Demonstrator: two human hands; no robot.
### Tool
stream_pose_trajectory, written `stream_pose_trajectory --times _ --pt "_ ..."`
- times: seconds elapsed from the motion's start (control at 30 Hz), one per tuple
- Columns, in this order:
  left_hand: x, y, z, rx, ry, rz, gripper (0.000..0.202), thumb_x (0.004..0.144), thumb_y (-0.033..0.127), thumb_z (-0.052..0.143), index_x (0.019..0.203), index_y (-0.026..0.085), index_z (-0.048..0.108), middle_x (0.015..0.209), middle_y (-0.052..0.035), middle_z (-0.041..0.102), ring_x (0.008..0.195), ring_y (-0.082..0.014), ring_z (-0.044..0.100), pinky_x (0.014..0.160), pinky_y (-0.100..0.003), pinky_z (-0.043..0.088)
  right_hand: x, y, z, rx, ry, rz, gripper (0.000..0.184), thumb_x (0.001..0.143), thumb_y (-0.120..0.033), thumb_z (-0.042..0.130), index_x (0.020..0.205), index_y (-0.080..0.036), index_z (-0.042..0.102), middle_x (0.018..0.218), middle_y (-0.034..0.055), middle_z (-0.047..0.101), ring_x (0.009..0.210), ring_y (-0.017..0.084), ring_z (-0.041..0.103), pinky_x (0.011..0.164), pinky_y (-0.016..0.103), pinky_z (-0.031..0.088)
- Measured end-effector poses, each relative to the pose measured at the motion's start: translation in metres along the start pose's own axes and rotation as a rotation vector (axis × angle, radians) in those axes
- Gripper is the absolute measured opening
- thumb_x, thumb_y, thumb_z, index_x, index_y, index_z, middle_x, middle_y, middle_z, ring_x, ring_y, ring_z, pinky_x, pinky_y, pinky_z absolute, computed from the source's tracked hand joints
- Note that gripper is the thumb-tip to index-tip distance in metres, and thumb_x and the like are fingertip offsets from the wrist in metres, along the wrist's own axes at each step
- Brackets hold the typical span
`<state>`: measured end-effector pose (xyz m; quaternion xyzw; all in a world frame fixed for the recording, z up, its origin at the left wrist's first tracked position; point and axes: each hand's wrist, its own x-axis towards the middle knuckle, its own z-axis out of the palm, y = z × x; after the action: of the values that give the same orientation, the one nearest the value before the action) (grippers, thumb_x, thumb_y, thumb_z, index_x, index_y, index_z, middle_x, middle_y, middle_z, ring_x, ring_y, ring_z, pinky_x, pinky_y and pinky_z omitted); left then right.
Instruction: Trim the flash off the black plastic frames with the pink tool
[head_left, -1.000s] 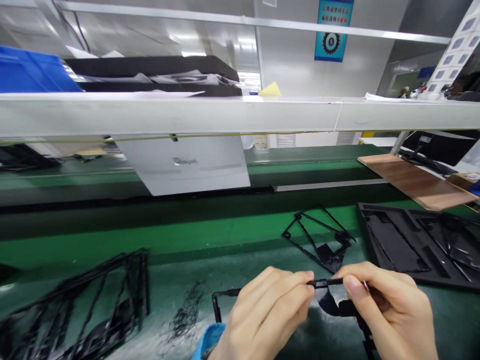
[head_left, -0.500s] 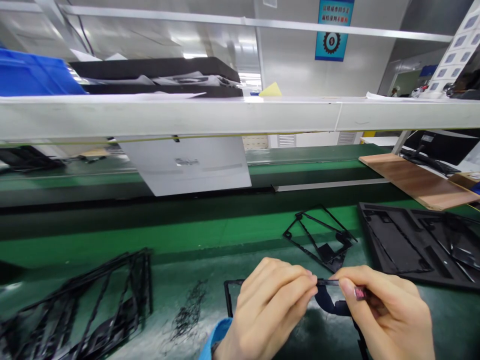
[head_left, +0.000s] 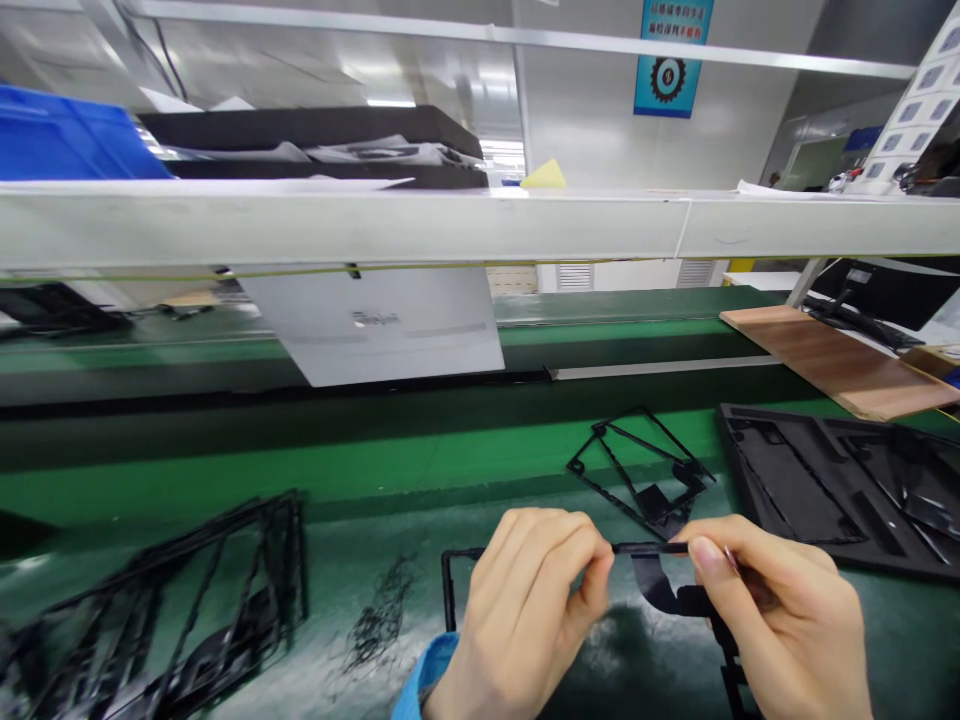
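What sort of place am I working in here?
Probably a factory assembly workshop. A pile of thin black frames lies on the long green work surface, a black recessed tray sits to the right, and a gear poster hangs beyond.

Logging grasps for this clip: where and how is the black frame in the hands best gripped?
Probably grip the black frame by its far rail, left hand from the left, right hand from the right. That rail is thin and straight, suiting a pinch; the dark flap curving off its near side looks better left alone.
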<state>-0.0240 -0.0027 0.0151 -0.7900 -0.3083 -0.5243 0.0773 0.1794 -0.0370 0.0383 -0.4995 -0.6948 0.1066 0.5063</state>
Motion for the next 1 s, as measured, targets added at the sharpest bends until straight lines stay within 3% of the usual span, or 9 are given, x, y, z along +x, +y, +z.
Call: stream_pose_trajectory --times 0.17,0.37,0.53,0.73,0.87,1.0 --pt "-0.004 -0.005 -0.008 -0.085 -0.009 -0.075 0.016 0.107 0.003 0.056 0.105 0.018 0.06 0.091 -0.002 0.067 0.086 -0.0139 0.063 0.078 -0.027 0.052 -0.002 0.002 -0.003 -0.013 0.037 0.058 0.031 0.112 -0.034 0.06 0.09 -0.026 0.08 0.061 -0.0042 0.064 0.046 0.013 0.053 0.045 0.026 0.039" --pt "-0.012 -0.007 -0.012 -0.19 0.034 -0.202 0.028 0.115 0.012 0.034 0.094 0.021 0.051 0.085 -0.0022 0.054 0.08 -0.0168 0.053 0.07 -0.032 0.045 -0.002 0.004 -0.005 -0.015 0.016 0.061 0.032 0.112 -0.036 0.062 0.088 -0.026 0.08 0.063 -0.0031 0.066 0.05 0.014 0.055 0.046 0.026 0.038" --pt "-0.008 -0.007 -0.012 -0.17 0.093 -0.195 0.032 0.119 0.017 0.036 0.092 0.021 0.051 0.079 -0.0002 0.051 0.074 -0.015 0.05 0.065 -0.03 0.042 -0.001 0.003 -0.005 0.004 0.001 0.059 0.032 0.112 -0.036 0.063 0.088 -0.025 0.081 0.061 -0.0023 0.064 0.048 0.014 0.052 0.045 0.026 0.038" --pt "-0.003 -0.007 -0.009 -0.178 0.064 -0.147 0.038 0.122 0.035 0.037 0.089 0.021 0.05 0.075 0.001 0.052 0.07 -0.0134 0.051 0.062 -0.028 0.043 -0.001 0.004 -0.005 0.0 -0.024 0.055 0.032 0.112 -0.034 0.061 0.089 -0.025 0.081 0.062 -0.0023 0.065 0.048 0.014 0.053 0.045 0.026 0.038" --pt "-0.001 -0.002 -0.005 -0.204 0.066 -0.146 0.032 0.116 0.035 0.058 0.088 0.02 0.056 0.071 0.0026 0.055 0.066 -0.0122 0.052 0.06 -0.028 0.043 0.001 0.0 -0.003 0.016 -0.019 0.051 0.033 0.112 -0.033 0.06 0.087 -0.024 0.08 0.062 -0.0028 0.066 0.047 0.013 0.054 0.045 0.025 0.04" --pt "-0.003 0.006 -0.001 -0.276 0.087 -0.15 0.01 0.105 0.018 0.076 0.098 0.018 0.068 0.08 0.0001 0.071 0.068 -0.012 0.062 0.061 -0.027 0.052 0.002 -0.004 0.002 0.009 -0.034 0.0 0.035 0.112 -0.033 0.06 0.081 -0.024 0.075 0.063 -0.0025 0.067 0.046 0.013 0.054 0.044 0.026 0.039"
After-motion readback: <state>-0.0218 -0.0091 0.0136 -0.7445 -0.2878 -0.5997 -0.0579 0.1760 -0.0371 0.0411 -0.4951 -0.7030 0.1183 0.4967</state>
